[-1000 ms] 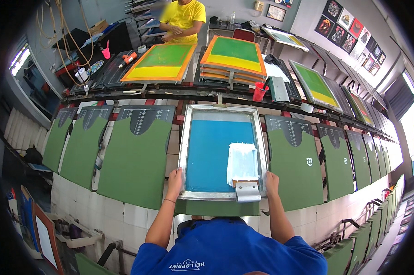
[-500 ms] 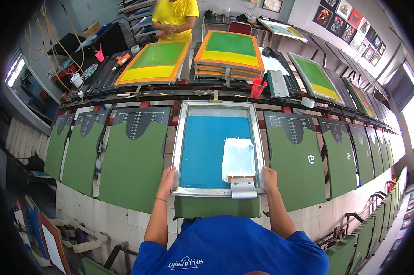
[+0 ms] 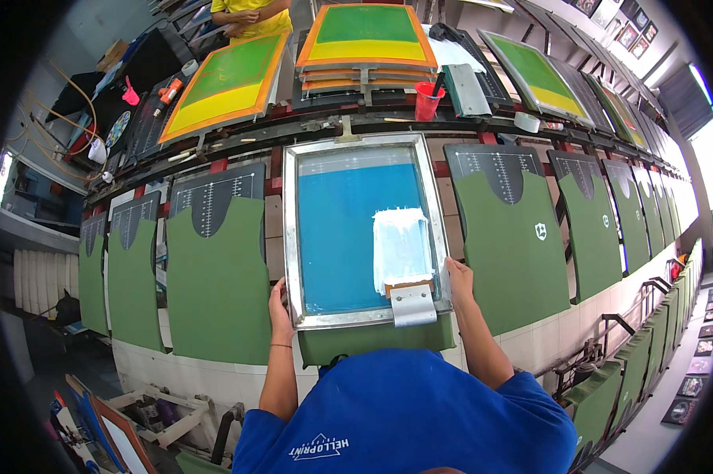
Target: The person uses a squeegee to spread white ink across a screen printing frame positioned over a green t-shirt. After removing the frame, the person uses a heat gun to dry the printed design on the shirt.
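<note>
A screen printing frame with an aluminium border and blue mesh lies in front of me, over a green shirt whose lower edge shows below it. My left hand grips the frame's left side near its front corner. On the opposite side my right hand holds the frame's right edge. White ink is spread in a rough rectangle on the right part of the mesh. At the near end of this ink rests a squeegee with a metal handle, touched by neither hand.
Green shirts lie on boards to the left, and others, some with a small white emblem, to the right. Behind the rail are orange-edged screens, a red cup and a tape roll. A person in yellow stands beyond.
My view has tilted down and turned slightly, so the surroundings sit higher in it. Both hands keep their hold on the frame, and the squeegee stays by the white ink.
</note>
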The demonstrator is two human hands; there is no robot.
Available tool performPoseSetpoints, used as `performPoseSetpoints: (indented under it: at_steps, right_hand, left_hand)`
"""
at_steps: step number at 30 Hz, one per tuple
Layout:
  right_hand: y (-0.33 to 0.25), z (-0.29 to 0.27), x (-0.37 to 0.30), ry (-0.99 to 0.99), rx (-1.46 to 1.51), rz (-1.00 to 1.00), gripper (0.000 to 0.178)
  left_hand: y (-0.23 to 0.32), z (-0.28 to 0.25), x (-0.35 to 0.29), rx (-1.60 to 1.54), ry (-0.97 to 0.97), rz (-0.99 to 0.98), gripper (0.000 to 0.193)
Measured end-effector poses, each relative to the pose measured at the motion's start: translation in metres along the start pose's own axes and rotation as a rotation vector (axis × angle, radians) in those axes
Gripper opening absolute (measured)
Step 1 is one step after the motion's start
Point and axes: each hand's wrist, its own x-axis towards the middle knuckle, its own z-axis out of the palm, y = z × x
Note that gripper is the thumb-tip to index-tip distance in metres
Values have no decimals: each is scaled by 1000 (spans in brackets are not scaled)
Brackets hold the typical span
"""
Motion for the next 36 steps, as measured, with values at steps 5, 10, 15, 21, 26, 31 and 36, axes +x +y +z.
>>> performPoseSetpoints:
  at_steps: [5, 10, 15, 21, 26, 31, 36]
  right_hand:
    - [24, -6, 15, 46, -103, -14, 41]
    - [29, -2, 24, 93, -150, -125, 36]
    - [12, -5, 17, 3, -338, -184, 46]
    - [20, -21, -27, 123, 112, -223, 51]
    - [27, -16, -26, 280, 348, -284, 43]
    - [22, -17, -30, 262, 361, -249, 37]
    - [26, -18, -27, 241, 311, -304, 39]
  left_hand:
    - [-3, 1, 1, -5, 15, -13, 56]
    - [-6, 9, 3, 131, 183, 165, 47]
    - [-20, -6, 15, 215, 275, 306, 40]
    - [-6, -5, -29, 339, 302, 391, 32]
    - [-13, -24, -69, 413, 309, 366, 28]
    - [-15, -16, -85, 475, 292, 313, 29]
    - [-20, -18, -101, 379, 342, 262, 32]
